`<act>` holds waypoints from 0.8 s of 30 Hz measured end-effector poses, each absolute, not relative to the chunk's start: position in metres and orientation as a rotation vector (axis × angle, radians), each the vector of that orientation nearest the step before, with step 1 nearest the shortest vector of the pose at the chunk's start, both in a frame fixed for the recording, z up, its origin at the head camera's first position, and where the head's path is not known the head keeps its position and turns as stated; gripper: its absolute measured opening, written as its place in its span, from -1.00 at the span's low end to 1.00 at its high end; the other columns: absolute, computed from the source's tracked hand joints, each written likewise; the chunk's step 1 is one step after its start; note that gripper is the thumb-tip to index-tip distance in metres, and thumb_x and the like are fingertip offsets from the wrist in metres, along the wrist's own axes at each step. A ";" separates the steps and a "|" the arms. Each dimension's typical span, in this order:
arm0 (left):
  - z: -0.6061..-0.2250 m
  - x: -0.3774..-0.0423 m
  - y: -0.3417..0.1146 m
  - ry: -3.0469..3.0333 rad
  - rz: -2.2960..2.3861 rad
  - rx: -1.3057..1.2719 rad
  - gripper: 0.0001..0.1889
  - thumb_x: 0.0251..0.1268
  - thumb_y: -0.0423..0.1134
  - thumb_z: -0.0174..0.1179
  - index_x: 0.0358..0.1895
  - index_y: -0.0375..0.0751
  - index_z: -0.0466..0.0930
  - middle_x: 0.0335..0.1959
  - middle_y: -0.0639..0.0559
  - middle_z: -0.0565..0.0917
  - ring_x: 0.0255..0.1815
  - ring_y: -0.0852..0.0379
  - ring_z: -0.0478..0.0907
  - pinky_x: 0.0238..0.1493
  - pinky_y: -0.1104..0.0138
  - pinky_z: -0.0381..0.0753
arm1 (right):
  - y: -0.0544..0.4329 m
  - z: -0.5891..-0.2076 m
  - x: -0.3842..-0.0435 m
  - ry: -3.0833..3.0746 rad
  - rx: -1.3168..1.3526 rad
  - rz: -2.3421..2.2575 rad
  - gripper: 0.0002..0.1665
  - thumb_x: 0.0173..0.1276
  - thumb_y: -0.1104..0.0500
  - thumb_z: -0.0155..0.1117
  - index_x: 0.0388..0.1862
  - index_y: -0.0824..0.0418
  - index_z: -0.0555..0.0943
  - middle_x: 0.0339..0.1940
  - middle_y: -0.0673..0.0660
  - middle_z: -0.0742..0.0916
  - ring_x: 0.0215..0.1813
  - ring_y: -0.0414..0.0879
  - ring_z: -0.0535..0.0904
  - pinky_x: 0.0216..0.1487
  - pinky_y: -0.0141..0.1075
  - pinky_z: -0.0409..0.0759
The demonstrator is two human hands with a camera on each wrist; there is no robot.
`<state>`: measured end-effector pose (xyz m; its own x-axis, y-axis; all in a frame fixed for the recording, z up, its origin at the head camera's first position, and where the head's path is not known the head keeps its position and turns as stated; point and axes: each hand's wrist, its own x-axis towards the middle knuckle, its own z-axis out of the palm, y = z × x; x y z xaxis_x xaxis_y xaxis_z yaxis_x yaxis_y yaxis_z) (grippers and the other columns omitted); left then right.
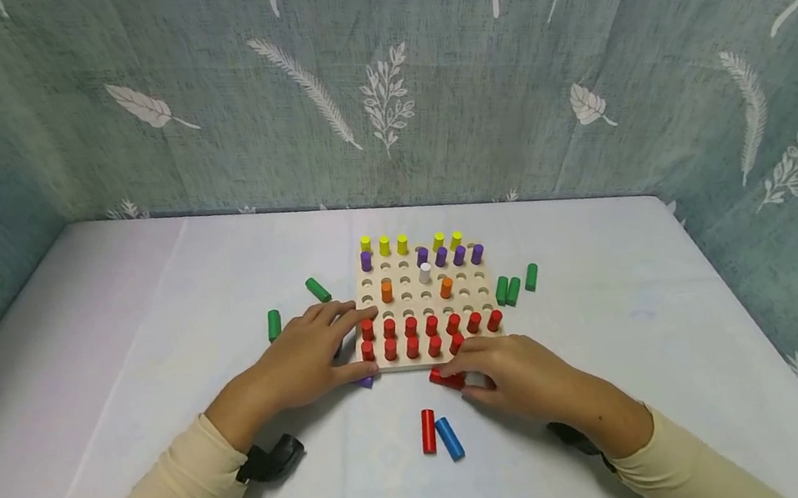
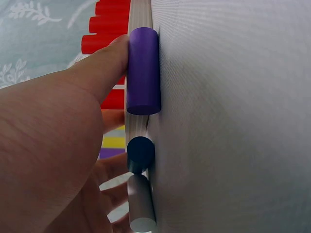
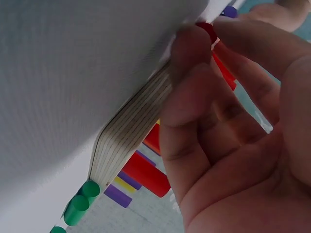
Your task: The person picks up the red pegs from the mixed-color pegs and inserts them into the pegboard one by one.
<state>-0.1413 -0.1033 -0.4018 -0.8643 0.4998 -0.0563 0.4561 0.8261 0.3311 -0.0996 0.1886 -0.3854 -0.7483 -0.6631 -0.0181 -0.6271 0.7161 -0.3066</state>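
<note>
A light wooden pegboard [image 1: 414, 362] lies flat, with two rows of red pegs [image 1: 411, 337] standing along its near side. My left hand [image 1: 315, 357] rests at the board's left edge, fingers spread and thumb at the near corner. Beside it lie a purple peg [image 2: 143, 73], a dark blue peg [image 2: 141, 154] and a grey-white peg [image 2: 142, 204]; the hand mostly hides these from the head view. My right hand [image 1: 518, 376] pinches a red peg [image 1: 446, 378] just in front of the board; the fingers cover part of it in the right wrist view.
Toward the far side stand yellow pegs [image 1: 402, 244], purple pegs [image 1: 441, 258], a white peg [image 1: 425, 273] and two orange pegs [image 1: 386, 291]. Green pegs [image 1: 513, 291] lie on both sides. Nearer me lie a red peg [image 1: 428, 432] and a blue peg [image 1: 450, 439].
</note>
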 end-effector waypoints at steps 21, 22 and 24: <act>-0.401 -0.145 -0.105 2.868 0.454 0.783 -0.15 0.18 0.29 0.31 0.53 0.18 0.24 0.48 -0.15 0.36 0.50 -0.23 0.26 0.43 -0.20 0.29 | 0.185 -0.383 -0.098 2.831 -1.072 -0.346 -0.64 0.25 -0.02 0.49 0.03 -0.06 0.76 -0.12 -0.04 0.76 -0.24 -0.29 0.60 -0.20 -0.41 0.64; -0.401 -0.145 -0.106 2.866 0.455 0.780 -0.15 0.18 0.29 0.31 0.53 0.18 0.24 0.48 -0.15 0.35 0.50 -0.23 0.26 0.43 -0.20 0.28 | 0.185 -0.383 -0.098 2.832 -1.071 -0.347 -0.65 0.24 -0.02 0.50 0.02 -0.05 0.76 -0.12 -0.04 0.77 -0.23 -0.28 0.62 -0.17 -0.39 0.66; -0.400 -0.145 -0.106 2.860 0.458 0.780 -0.15 0.19 0.29 0.31 0.53 0.18 0.25 0.48 -0.15 0.36 0.50 -0.24 0.26 0.43 -0.21 0.28 | 0.184 -0.383 -0.098 2.832 -1.069 -0.347 -0.66 0.24 0.00 0.50 0.01 -0.05 0.77 -0.12 -0.05 0.77 -0.20 -0.28 0.64 -0.14 -0.37 0.69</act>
<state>-0.1448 -0.1057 -0.4005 -0.8554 0.5149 -0.0554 0.4718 0.8190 0.3266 -0.0980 0.1839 -0.3826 -0.7497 -0.6617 -0.0080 -0.6402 0.7284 -0.2441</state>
